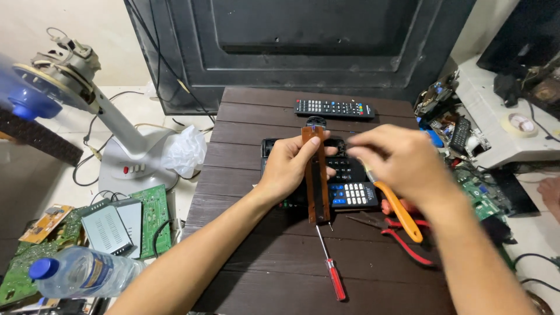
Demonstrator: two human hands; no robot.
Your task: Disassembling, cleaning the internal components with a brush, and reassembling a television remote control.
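While the left hand (290,165) grips a long, narrow brown circuit board (315,175) and holds it upright above the dark wooden counter (256,116), its fingers are closed around the left edge of the board and the thumb presses on the upper front part. The board stands just right of this hand, over an opened black remote control (348,188) with white and blue keys, which lies flat on the counter. The right hand (402,160) is blurred, just right of the board's top end and not clearly touching it; its fingers are curled around a tool with an orange handle (399,211), and this handle points down toward the near right. Near the bottom end of the board lies a thin screwdriver with a red handle (332,273). Red-handled pliers (402,233) lie on the counter under the right forearm. At the far side of the counter a second black remote control (334,108) lies crosswise. On the left, on the floor, are green circuit boards (153,216), a plastic water bottle (81,273) and a white fan base (131,169).
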